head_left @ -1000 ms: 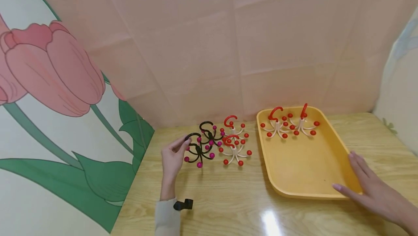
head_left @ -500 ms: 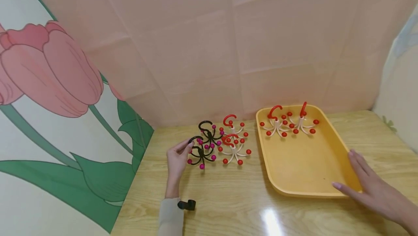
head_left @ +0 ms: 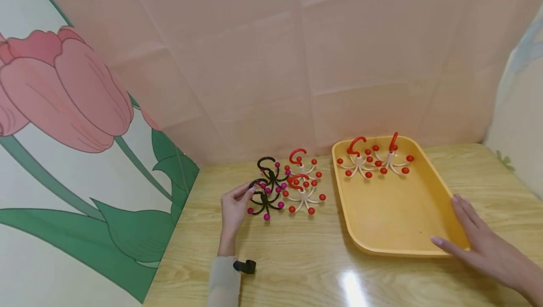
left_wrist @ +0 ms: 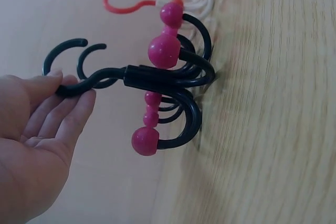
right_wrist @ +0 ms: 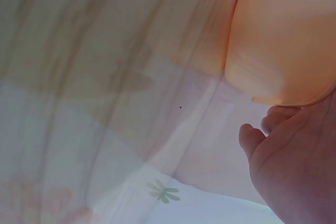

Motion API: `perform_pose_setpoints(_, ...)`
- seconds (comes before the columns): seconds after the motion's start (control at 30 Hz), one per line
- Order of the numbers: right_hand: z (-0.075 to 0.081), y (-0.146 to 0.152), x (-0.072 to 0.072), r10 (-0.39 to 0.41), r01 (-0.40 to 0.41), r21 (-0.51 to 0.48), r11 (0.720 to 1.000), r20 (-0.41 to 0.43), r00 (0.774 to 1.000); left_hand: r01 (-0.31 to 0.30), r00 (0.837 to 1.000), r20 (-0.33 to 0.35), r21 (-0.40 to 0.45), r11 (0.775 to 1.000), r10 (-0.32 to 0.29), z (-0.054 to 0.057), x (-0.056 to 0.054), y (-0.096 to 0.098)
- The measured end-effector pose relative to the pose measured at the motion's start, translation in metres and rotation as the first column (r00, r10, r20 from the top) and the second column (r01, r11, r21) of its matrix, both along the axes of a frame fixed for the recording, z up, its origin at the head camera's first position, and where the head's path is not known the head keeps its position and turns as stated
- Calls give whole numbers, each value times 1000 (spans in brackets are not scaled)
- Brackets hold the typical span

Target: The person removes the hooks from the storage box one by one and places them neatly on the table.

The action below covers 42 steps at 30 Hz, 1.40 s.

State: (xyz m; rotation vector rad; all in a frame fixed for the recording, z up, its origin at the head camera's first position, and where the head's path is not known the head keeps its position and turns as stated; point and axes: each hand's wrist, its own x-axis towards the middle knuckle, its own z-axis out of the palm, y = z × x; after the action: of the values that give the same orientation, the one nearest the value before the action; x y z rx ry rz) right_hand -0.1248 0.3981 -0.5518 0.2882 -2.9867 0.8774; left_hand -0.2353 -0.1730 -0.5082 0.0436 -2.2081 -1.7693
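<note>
My left hand (head_left: pixel 234 208) pinches the curved top of a black claw hanger (head_left: pixel 265 199) with magenta ball tips. In the left wrist view this hanger (left_wrist: pixel 149 80) stands upright, its prongs close to the tabletop. A second black hanger (head_left: pixel 272 176) is just behind it. To their right are two white hangers with red hooks and red balls, one in front (head_left: pixel 303 195) and one behind (head_left: pixel 302 169). My right hand (head_left: pixel 488 245) rests with extended fingers at the near right corner of the yellow tray (head_left: pixel 399 217), thumb over the rim.
Two more red-and-white hangers, a left one (head_left: pixel 358 163) and a right one (head_left: pixel 391 160), stand at the tray's far end. A pinkish cloth (head_left: pixel 263 71) hangs behind the wooden table (head_left: pixel 292 260). A tulip-printed panel (head_left: pixel 76 95) borders the left side.
My left hand has moved right and slightly toward me with the held black hanger, bringing it nearer the front white one. My right hand keeps its place on the tray.
</note>
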Motion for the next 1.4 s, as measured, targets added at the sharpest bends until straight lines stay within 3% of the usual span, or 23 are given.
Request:
perform_pose_setpoints(0.33, 0, -1, 2, 2, -2, -2, 1000, -12, 1000, 8, 1000, 2, 6, 1000, -8, 0, 2, -2)
perform_pose_setpoints(0.6, -4, 1, 2, 22, -15, 53, 998, -135, 991, 25, 998, 52, -25, 999, -23, 13, 0, 0)
perform_pose_setpoints(0.73, -7, 1, 3, 21, -8, 89, 996, -140, 990, 17, 1000, 24, -73, 997, -16, 33, 4, 6)
perform_pose_setpoints(0.93, -5, -1, 2, 21, -5, 113, 994, -143, 989, 10, 996, -91, -158, 987, -24, 73, 12, 23)
perform_pose_setpoints(1.07, -2, -1, 2, 20, -1, 134, 991, -147, 989, 54, 979, -182, -190, 980, -89, 99, 13, 43)
perform_pose_setpoints(1.2, 0, -2, 2, 27, -7, 129, 992, -154, 988, 120, 951, -254, -224, 967, -177, 117, 9, 66)
perform_pose_setpoints(1.3, 0, -2, 2, 26, -8, 117, 993, -154, 988, 160, 938, -264, -251, 955, -226, 126, 5, 83)
perform_pose_setpoints(1.4, -1, -3, 2, 21, -5, 109, 994, -144, 989, 202, 936, -231, -266, 943, -266, 132, -1, 99)
